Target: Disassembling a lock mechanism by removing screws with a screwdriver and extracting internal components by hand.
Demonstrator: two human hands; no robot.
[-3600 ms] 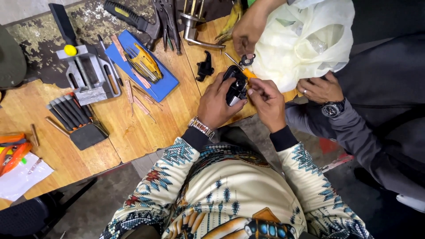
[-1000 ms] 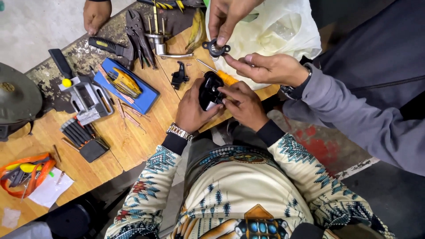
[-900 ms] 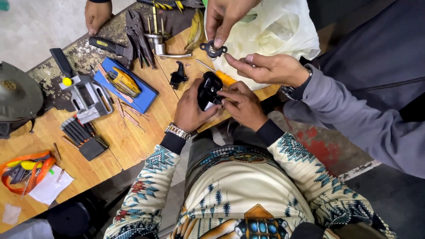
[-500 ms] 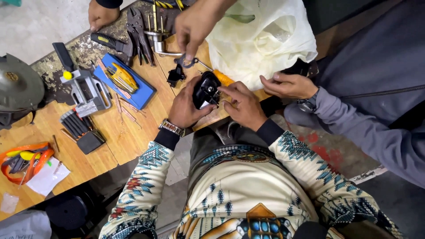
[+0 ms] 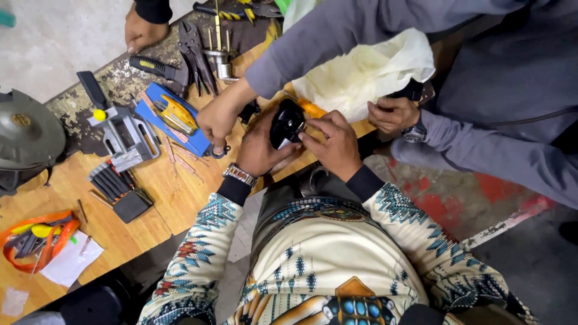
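My left hand (image 5: 260, 147) and my right hand (image 5: 333, 143) both grip a black rounded lock body (image 5: 285, 123) with a silver part, held over the wooden table's (image 5: 144, 198) edge. My left wrist wears a metal watch (image 5: 240, 175). A grey-sleeved person's hand (image 5: 218, 118) reaches down just left of my left hand and sets a small dark ring-shaped part (image 5: 218, 150) on the table. That person's other hand (image 5: 391, 114) rests by a white plastic bag (image 5: 361, 72).
A small metal vise (image 5: 123, 135), a blue tray of tools (image 5: 171, 117), a black rack of files (image 5: 114, 186), pliers (image 5: 195, 48) and screwdrivers (image 5: 153, 65) lie on the table. An orange tool bundle (image 5: 36, 238) sits at the left. Another person's hand (image 5: 141, 30) rests at the far edge.
The grey-sleeved person's hand has come down from the bag to the table beside my left hand with the small part. My hands keep hold of the lock body.
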